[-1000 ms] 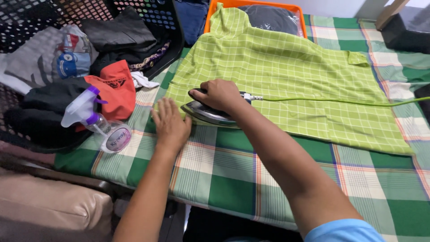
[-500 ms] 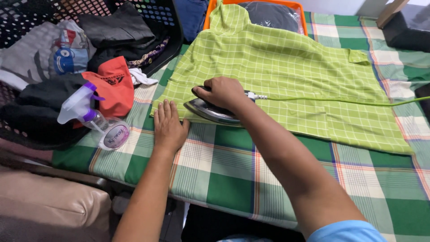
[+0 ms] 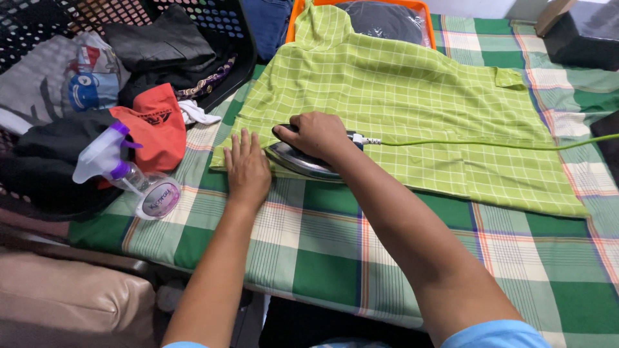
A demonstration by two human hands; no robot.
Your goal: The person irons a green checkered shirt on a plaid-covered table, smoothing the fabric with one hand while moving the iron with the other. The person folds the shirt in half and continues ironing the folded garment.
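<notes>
A light green checked shirt (image 3: 412, 109) lies spread flat on a green, white and orange plaid cloth (image 3: 322, 251) that covers the table. My right hand (image 3: 316, 134) grips the handle of an electric iron (image 3: 298, 161), whose metal soleplate rests on the shirt's near left edge. A green cord (image 3: 490, 144) runs from the iron to the right across the shirt. My left hand (image 3: 246, 169) lies flat, fingers apart, on the shirt's lower left corner just left of the iron.
A clear spray bottle with a purple trigger (image 3: 129, 177) lies at the left. Behind it is a heap of clothes, including an orange garment (image 3: 155, 125), and a black mesh basket (image 3: 213, 19). An orange tray (image 3: 361, 8) with dark fabric sits at the top.
The iron and my right hand have slid a little to the right along the shirt's edge. My left hand has followed, staying flat on the corner.
</notes>
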